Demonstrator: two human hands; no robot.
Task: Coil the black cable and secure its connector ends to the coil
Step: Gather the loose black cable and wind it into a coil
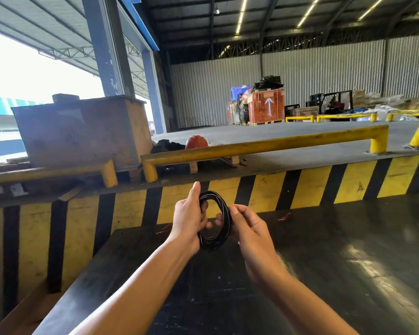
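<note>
The black cable (221,201) is wound into an upright oval coil of several turns, held in the air above a dark table (336,250). My left hand (188,221) grips the coil's left side, thumb pointing up, fingers wrapped through the loop. My right hand (248,226) pinches the coil's right side between thumb and fingers. The connector ends are hidden behind my hands or lost among the turns; I cannot tell where they are.
Beyond the table runs a yellow-and-black striped dock wall (312,187) topped by yellow guard rails (264,143). A rusty metal box (82,131) and an orange helmet (196,142) sit behind the rails. Crates (266,105) and a forklift (334,102) stand far back.
</note>
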